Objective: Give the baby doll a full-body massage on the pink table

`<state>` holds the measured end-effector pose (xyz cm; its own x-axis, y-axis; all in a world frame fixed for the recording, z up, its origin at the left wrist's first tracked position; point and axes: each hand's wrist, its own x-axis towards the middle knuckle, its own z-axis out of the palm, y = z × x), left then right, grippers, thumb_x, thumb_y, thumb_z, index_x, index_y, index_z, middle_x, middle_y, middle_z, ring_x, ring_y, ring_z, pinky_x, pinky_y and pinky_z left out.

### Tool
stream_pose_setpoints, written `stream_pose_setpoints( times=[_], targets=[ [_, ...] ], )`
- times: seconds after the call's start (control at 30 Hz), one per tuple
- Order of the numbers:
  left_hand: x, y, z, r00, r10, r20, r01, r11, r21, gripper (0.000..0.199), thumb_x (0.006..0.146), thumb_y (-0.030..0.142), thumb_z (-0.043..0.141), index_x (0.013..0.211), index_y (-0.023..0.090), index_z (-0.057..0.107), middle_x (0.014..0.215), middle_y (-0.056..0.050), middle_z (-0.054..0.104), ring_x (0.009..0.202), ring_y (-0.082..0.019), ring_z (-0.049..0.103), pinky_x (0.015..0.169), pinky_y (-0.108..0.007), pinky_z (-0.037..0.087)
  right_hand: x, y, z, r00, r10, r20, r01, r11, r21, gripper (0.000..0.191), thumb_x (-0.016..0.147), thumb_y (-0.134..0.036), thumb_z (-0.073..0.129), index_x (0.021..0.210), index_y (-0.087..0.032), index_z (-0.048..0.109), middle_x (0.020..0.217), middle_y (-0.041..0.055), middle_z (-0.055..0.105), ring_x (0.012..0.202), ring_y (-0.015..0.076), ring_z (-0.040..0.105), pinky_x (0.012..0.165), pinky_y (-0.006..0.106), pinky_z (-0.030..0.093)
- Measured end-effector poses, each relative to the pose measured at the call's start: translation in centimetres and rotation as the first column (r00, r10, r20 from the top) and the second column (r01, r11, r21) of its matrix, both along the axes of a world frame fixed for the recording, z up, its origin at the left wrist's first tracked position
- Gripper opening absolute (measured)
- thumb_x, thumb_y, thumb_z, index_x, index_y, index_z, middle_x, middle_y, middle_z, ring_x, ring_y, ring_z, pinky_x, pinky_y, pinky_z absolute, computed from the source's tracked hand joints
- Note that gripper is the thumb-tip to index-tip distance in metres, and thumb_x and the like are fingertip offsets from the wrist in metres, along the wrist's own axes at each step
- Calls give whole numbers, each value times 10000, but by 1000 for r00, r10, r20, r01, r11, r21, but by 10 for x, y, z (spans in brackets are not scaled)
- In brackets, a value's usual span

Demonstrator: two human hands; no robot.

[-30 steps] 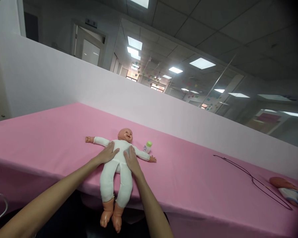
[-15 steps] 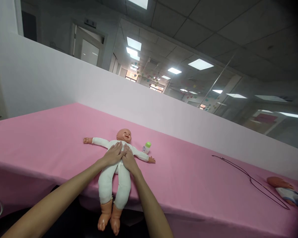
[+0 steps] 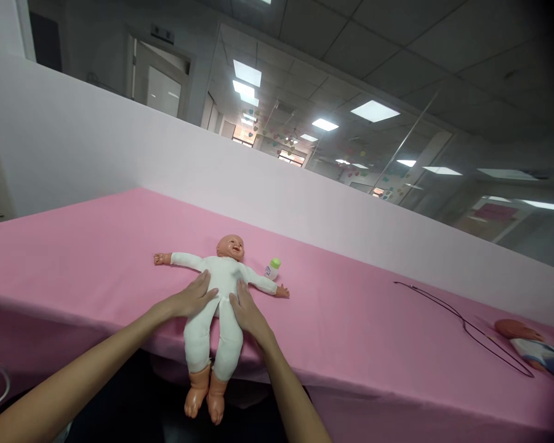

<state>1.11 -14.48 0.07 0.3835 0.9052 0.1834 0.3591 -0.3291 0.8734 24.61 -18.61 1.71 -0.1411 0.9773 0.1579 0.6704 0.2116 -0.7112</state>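
Observation:
A baby doll [image 3: 221, 274] with a white cloth body lies on its back on the pink-covered table [image 3: 341, 326]. Its arms are spread wide and its feet hang over the front edge. My left hand [image 3: 196, 295] rests along the left side of its belly, fingers stretched out. On the other side of the belly lies my right hand [image 3: 248, 307], also with extended fingers and the thumb apart. Between the hands the white front of the body shows. Close to the doll's arm on the right stands a small bottle [image 3: 272, 269] with a green cap.
A thin dark cable [image 3: 461, 320] lies looped on the right of the table. Beyond it is a second doll [image 3: 526, 338], partly cut off by the frame. A low white wall [image 3: 277, 203] with glass above borders the back. A white curved cord [image 3: 2, 384] shows at lower left.
My hands have moved apart, from together on the middle of the doll's chest out and down to its two sides. The doll has stayed in place; the view has shifted slightly.

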Motion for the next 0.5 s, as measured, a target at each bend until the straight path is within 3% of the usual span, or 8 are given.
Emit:
stream_pose_setpoints(
  times=[0.1,0.2,0.37,0.5],
  targets=[
    [22,-1,13,986,-67,-153,83,991,102,887,972,690,468,1642,121,345,1748,-175,147,1632,-341,42,1314,-485,74,-11,8,6,993,94,72,-96,995,17,743,1057,-529,388,1671,-127,273,1755,122,180,1640,273,121,1337,515,98],
    [47,17,22,960,-32,-279,80,983,165,847,1020,665,337,1658,110,289,1747,-187,141,1637,-326,34,1304,-535,57,-18,30,14,982,150,117,-155,987,39,693,1048,-454,383,1669,-161,291,1755,89,208,1644,245,99,1339,507,83],
    [53,55,13,958,114,-264,-68,982,176,895,1023,677,268,1648,37,246,1743,-235,123,1633,-349,48,1307,-533,79,-12,57,16,999,-36,31,36,999,26,792,1056,-573,334,1664,-72,255,1753,155,182,1639,266,137,1334,492,100],
    [29,58,-6,979,107,-172,-96,993,72,999,993,715,350,1647,-21,183,1737,-267,48,1625,-387,9,1303,-543,82,-3,46,12,992,-127,-17,127,992,-27,842,1055,-613,346,1659,-36,242,1747,188,168,1637,301,123,1330,507,96]
  ],
)
